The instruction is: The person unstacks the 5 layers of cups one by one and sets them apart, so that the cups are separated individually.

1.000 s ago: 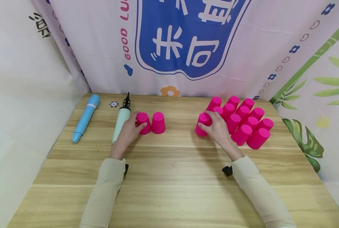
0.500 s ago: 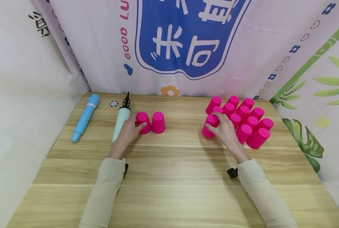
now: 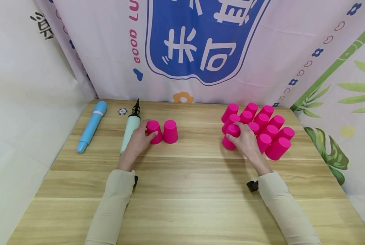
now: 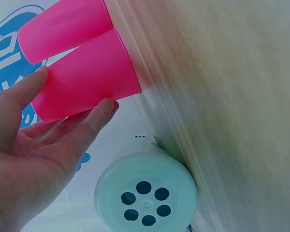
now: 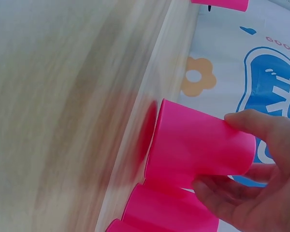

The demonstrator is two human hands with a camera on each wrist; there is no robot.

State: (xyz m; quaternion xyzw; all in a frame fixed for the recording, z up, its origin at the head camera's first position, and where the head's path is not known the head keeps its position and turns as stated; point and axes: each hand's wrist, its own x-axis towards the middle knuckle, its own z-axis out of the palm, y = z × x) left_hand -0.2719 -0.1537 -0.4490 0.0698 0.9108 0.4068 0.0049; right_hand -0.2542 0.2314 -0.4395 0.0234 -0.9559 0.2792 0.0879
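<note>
Two upside-down pink cups stand side by side left of the table's middle. My left hand (image 3: pixel 138 139) has its thumb and fingers around the left pink cup (image 3: pixel 154 132); the other cup (image 3: pixel 170 131) is right beside it. My right hand (image 3: pixel 247 140) grips another upside-down pink cup (image 3: pixel 228 143) near its base, at the front left of a group of several pink cups (image 3: pixel 278 148). In the right wrist view, this held cup (image 5: pixel 198 145) has its rim very near the table; whether it touches, I cannot tell. Part of the group is hidden behind that hand.
A mint-green hand pump (image 3: pixel 130 132) with a black nozzle lies just left of my left hand. Farther left are a light-blue pump-like tube (image 3: pixel 92 126) and a small poker chip (image 3: pixel 122 111). A printed cloth (image 3: pixel 109 51) hangs behind the wooden table (image 3: pixel 182 190).
My right hand has moved the pink cup rightward and slightly toward me, up to the group, uncovering a cup behind it. My left hand stays where it was on its cup.
</note>
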